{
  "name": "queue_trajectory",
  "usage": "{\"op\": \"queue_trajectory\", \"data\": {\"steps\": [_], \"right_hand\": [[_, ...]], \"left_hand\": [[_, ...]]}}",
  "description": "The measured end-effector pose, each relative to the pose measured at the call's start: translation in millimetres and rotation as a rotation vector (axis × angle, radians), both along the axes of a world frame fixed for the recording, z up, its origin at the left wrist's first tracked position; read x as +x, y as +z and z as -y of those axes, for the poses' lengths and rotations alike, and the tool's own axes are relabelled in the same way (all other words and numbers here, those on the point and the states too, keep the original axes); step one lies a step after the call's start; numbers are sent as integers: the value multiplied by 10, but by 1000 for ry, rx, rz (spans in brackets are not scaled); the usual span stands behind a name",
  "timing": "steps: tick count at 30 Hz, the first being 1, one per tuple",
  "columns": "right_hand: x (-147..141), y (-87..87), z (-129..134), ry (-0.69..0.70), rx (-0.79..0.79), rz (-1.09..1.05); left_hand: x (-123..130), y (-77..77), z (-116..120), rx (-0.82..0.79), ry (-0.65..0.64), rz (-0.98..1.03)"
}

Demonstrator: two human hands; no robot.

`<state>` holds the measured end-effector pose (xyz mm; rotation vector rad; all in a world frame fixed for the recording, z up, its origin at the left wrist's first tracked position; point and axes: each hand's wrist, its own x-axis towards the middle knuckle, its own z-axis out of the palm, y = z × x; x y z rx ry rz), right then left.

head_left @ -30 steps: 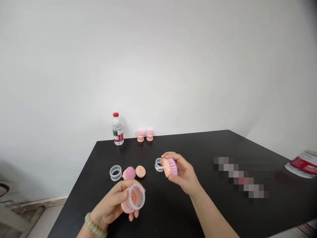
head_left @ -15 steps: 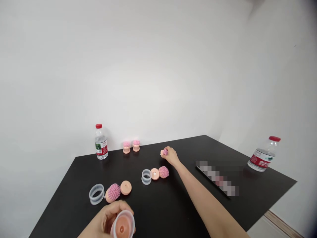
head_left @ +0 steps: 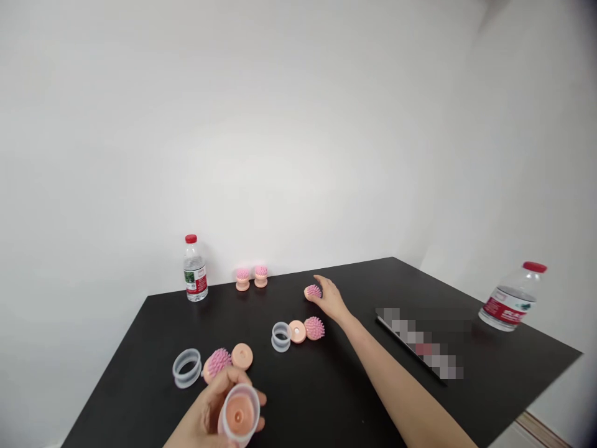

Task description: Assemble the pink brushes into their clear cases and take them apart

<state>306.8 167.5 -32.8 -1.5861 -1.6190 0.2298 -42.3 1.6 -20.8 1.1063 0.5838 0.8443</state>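
Fingers on the right hand (head_left: pixel 332 303) have spread since the frame half a second ago, when they were closed around the brush (head_left: pixel 313 292), so I judge that piece released. From my remote seat I see it on the black table (head_left: pixel 261 314), just left of the opened fingers; whether the thumb touches it, I cannot tell. My left hand (head_left: pixel 212 401) stays clamped on the peach cup with a clear rim (head_left: pixel 239 415), its mouth tilted toward the camera. Nearer me than the right hand's grip sit a clear ring (head_left: pixel 281 346), a peach disc (head_left: pixel 297 331) and a second brush (head_left: pixel 314 328); just beyond the left hand's grip sits a similar group. By my reading, only the right hand is now free.
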Motion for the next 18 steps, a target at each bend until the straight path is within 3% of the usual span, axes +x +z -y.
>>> {"op": "queue_trajectory", "data": {"steps": [2,5,8,10,13,18], "right_hand": [[-182,120,210,47,42,-61],[-620,298,687,227,39,-136],[-1112,430,1208,570,-77,-247],[-1367,450,1452,741,-71,-231],[-1556,363,1590,760,-20,-232],[-1511,151,1564,693,67,-214]], "left_hand": [[-6,34,24,58,58,-15],[12,83,66,142,158,-44],[48,109,93,145,255,5],[65,111,100,117,308,38],[68,94,96,102,330,32],[61,35,82,224,327,-114]]}}
